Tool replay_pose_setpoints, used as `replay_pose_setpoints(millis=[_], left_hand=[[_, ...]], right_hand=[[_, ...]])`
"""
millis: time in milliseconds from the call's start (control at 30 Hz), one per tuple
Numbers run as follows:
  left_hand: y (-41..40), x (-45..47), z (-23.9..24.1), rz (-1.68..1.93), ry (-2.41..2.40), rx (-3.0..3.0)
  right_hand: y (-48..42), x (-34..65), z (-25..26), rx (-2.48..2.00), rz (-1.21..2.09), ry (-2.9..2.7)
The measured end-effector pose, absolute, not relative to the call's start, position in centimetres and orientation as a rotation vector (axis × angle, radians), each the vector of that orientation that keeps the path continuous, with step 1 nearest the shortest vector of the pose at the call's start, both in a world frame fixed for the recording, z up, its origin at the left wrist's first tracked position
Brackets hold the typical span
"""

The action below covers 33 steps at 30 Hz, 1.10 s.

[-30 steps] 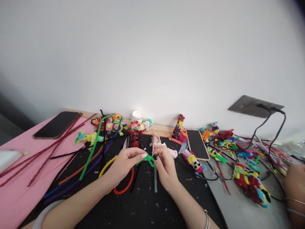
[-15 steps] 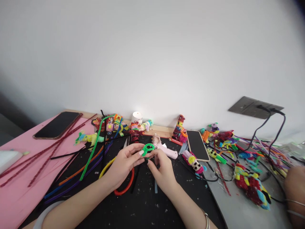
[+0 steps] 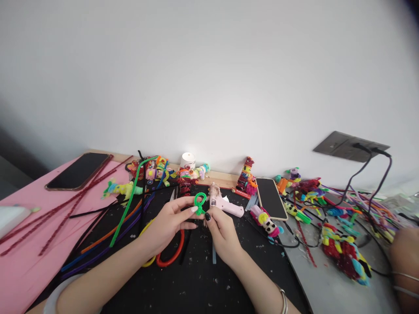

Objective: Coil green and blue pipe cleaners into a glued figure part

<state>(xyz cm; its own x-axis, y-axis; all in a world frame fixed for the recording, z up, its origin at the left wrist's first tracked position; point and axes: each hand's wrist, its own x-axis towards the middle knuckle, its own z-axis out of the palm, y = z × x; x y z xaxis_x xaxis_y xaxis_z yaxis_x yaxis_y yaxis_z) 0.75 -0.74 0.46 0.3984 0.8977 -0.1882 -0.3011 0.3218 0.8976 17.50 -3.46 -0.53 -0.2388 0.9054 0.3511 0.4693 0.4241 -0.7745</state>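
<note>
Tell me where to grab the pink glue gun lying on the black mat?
Probably by the handle of the pink glue gun, coming from above on the right. It lies flat, its crusty nozzle points toward the wall, and the left hand and right hand pinch the green loop on its left.

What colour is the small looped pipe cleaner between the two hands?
Bright green pipe cleaner, seen best in head view.

A pink glue gun (image 3: 225, 204) lies on the black mat (image 3: 196, 288), with red-handled scissors (image 3: 172, 255) nearer the front edge. One phone (image 3: 78, 171) lies on the pink sheet (image 3: 19, 261) by the back left corner, and a second phone (image 3: 271, 197) lies right of the gun. Pipe-cleaner figures (image 3: 247, 176) line the back edge.
</note>
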Motion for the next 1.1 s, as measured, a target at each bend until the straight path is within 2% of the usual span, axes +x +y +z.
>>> replay_pose_setpoints(millis=[267, 600, 1100], left_hand=[[-0.5, 0.4, 0.6, 0.797, 0.722, 0.964], [-0.6, 0.2, 1.7, 0.543, 0.72, 1.057], [-0.3, 0.4, 0.7, 0.82, 0.763, 0.968]], right_hand=[[-3.2, 17.8, -0.3, -1.235, 0.681, -1.779], [-2.8, 18.2, -0.4, -1.222, 0.916, -1.788], [-2.3, 18.8, -1.0, -1.261, 0.984, -1.595]])
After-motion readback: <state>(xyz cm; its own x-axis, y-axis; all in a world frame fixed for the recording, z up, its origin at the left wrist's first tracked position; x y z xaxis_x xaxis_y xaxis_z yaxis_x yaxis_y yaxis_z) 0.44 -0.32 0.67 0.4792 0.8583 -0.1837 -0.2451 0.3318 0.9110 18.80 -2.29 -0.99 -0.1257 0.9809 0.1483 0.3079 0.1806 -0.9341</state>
